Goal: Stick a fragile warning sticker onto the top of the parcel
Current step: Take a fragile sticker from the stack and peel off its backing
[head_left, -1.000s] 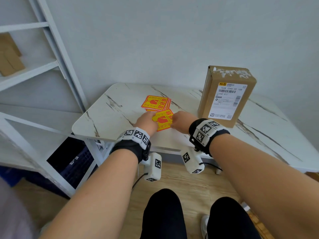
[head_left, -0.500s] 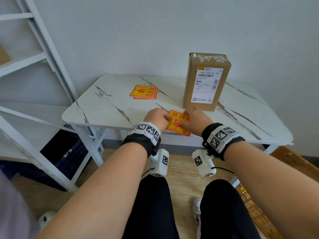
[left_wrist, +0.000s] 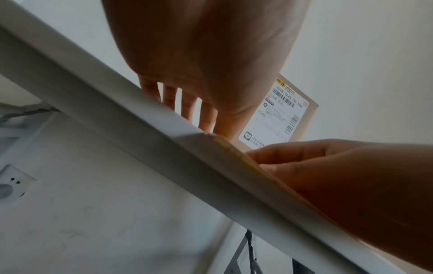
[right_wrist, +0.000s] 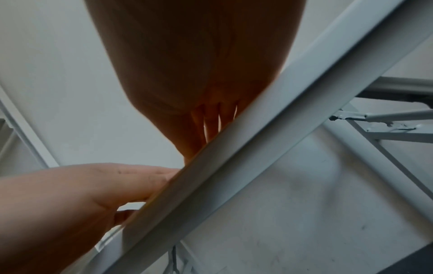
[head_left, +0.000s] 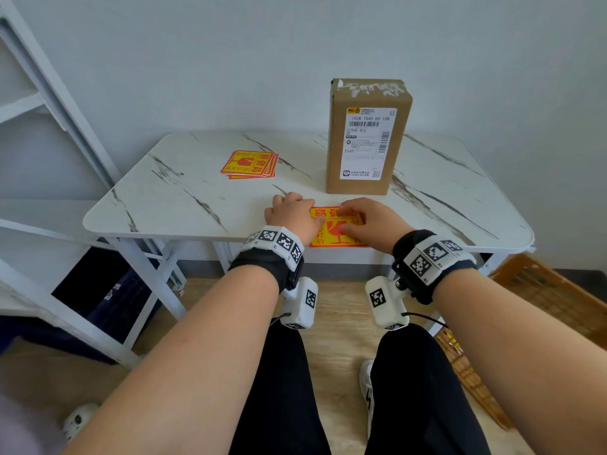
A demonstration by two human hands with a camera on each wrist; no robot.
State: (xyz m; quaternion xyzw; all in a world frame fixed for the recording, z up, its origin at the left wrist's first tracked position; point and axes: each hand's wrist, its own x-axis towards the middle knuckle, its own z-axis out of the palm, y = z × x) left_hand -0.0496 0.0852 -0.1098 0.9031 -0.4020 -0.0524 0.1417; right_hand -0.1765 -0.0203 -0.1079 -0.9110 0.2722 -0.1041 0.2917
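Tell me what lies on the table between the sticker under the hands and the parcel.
Nothing: in the head view only bare marble table separates the sticker from the parcel.

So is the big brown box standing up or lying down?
Standing up. The parcel rests on its small end on the table, taller than wide, its shipping label facing the person.

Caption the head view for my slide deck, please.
Both hands, left hand and right hand, press a fragile sticker near the parcel.
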